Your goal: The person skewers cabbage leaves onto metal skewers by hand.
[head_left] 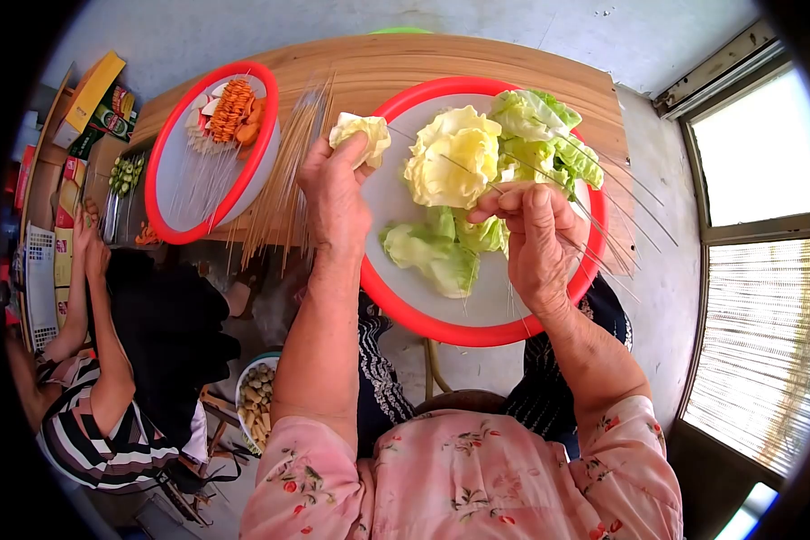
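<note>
My left hand (337, 193) is closed on a folded pale-yellow cabbage leaf (362, 135) above the left rim of a red-rimmed round tray (486, 336). My right hand (540, 238) is pinched over the tray, with a thin skewer (459, 167) at its fingertips reaching toward the leaf. Whether the skewer's tip is in the leaf cannot be made out. On the tray lie a larger yellow cabbage piece (453, 155), green leaves on skewers (535, 117) at the upper right and loose pale-green leaves (432, 256) below.
Bare skewers (288, 175) lie on the wooden table (333, 56) left of my tray. A second red-rimmed tray (152, 171) holds skewered orange and white pieces (232, 108). At the far left, another person's hands (90, 238) are near green skewers (126, 174). A bowl (259, 396) stands below.
</note>
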The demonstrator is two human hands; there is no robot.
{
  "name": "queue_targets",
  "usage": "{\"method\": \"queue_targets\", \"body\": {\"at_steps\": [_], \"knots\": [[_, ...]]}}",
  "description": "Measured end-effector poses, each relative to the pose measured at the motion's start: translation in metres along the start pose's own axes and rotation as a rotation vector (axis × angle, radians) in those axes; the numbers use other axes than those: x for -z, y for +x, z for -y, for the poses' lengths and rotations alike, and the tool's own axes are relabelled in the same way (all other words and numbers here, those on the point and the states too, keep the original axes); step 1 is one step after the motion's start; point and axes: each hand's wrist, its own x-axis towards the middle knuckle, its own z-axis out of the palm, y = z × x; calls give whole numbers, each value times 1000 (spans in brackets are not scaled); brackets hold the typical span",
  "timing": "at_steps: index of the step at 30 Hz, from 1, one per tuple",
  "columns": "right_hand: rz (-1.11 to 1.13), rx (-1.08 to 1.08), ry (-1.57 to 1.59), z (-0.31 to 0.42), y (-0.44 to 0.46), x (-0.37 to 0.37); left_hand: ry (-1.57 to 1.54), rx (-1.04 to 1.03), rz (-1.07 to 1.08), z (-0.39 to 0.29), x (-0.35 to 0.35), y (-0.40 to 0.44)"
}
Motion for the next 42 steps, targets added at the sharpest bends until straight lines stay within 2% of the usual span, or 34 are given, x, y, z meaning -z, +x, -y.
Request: {"method": "queue_targets", "body": {"at_steps": [5, 10, 14, 23, 28, 34, 37, 42], "knots": [[-5, -131, -10, -3, -2, -2, 33, -13, 14, 0, -2, -1], [-29, -153, -46, -3, -1, -2, -10, -33, -3, -6, -10, -6], [-62, -195, -102, 0, 1, -2, -25, 16, 65, -3, -5, -4], [-47, -214, -190, 1, 9, 5, -148, 141, 76, 6, 3, 6], [-44, -235, -129, -1, 12, 11, -166, 200, 107, 8, 6, 9], [-51, -270, -73, -1, 14, 13, -150, 281, 267, 8, 12, 13], [-53, -251, -89, -6, 11, 11, -6, 250, 206, 5, 0, -3], [-47, -242, -55, -4, 11, 12, -131, 242, 238, 8, 12, 7]]}}
